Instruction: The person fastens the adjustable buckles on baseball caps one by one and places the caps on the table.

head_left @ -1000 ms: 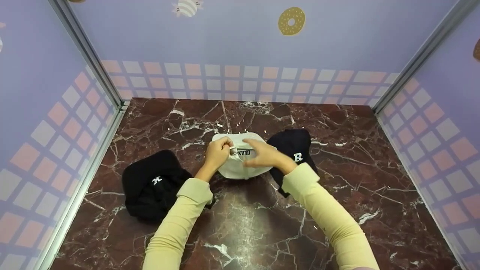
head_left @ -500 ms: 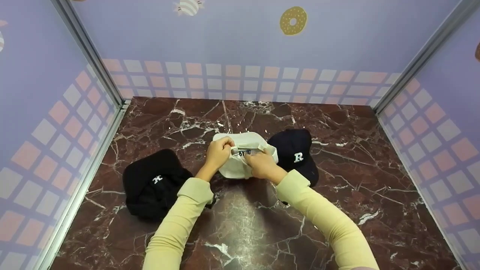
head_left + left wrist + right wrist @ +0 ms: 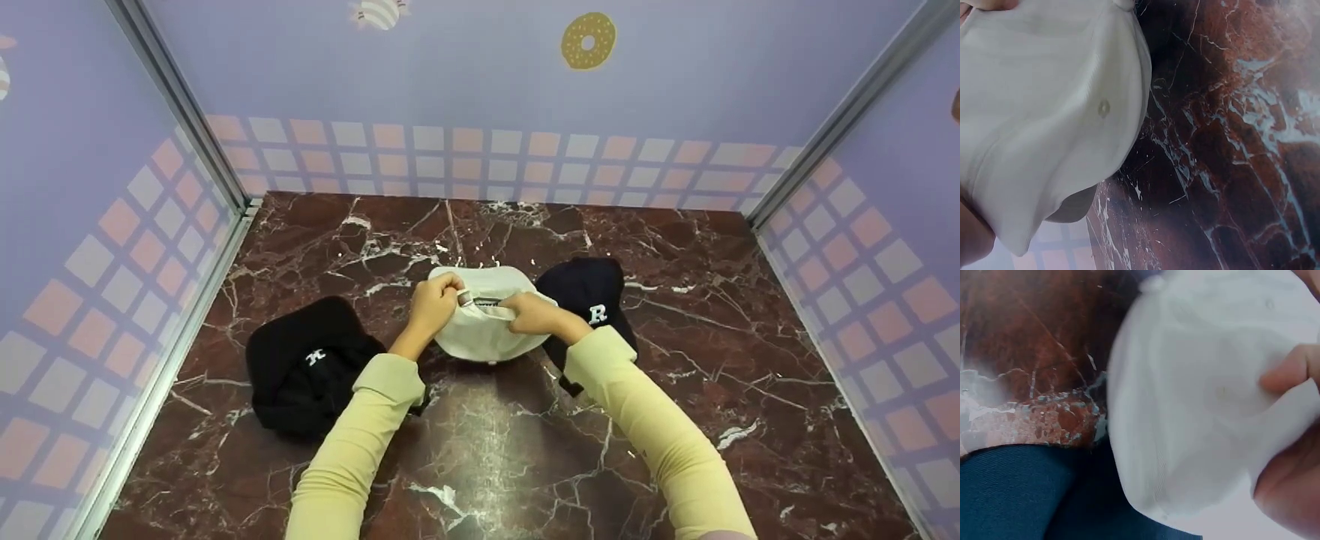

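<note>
A white baseball cap [image 3: 484, 337] is between my two hands in the middle of the head view, its back opening and strap facing me. My left hand [image 3: 435, 304] grips the strap end with the metal buckle on the cap's left side. On the right side, my right hand [image 3: 536, 313] pinches the cap's edge. In the right wrist view, the thumb [image 3: 1289, 374] presses the white cloth, with a fold of it held against the fingers. The left wrist view shows the white crown [image 3: 1061, 112] with a stitched eyelet; only bits of the left hand appear at its edge.
A black cap [image 3: 319, 375] with a white letter lies on the left, near my left forearm. Beside the white cap on the right lies a navy cap [image 3: 577, 289] with a white R, partly behind my right wrist. Panels enclose the marble-patterned table [image 3: 480, 465] on three sides.
My right hand has come from open over the cap to pinching its right edge. The white cap's back opening has narrowed, covering most of the inner lettering. My left hand keeps its grip.
</note>
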{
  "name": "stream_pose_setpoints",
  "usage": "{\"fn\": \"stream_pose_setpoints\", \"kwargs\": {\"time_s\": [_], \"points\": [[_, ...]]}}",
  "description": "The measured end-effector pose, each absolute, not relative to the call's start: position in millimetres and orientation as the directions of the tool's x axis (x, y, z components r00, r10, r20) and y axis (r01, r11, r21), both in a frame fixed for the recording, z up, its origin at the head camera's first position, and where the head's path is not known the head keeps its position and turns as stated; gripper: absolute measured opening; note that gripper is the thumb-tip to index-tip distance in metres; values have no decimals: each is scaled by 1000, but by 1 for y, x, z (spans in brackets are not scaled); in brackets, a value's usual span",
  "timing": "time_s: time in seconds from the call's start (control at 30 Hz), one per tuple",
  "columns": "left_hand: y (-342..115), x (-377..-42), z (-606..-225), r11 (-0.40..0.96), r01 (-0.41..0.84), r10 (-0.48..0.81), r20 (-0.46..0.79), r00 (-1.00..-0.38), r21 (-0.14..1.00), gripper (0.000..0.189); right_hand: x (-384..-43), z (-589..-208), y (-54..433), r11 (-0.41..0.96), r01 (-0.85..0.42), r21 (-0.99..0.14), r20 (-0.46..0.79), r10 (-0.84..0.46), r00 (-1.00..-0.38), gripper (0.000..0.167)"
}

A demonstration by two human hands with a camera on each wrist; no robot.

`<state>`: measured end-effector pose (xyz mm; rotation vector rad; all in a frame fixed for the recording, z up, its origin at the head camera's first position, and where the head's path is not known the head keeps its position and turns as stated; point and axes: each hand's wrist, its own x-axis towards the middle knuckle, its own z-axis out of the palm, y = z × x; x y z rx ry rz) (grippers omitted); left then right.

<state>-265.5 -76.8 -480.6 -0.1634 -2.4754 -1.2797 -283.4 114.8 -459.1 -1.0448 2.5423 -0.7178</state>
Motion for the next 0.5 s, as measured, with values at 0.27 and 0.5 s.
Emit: {"fn": "stream_pose_setpoints", "kwargs": {"time_s": [0.27,0.5], "points": [[-77,-267,-481,636,213,-75,334,-940,742,16,-289,-453,125,582,-185,-791,-314,-647,-694,19],[-77,-267,-481,706,163,-78,304,-950,690,16,-291,-449,131,572,-173,-802,-332,-667,-668,17]]}}
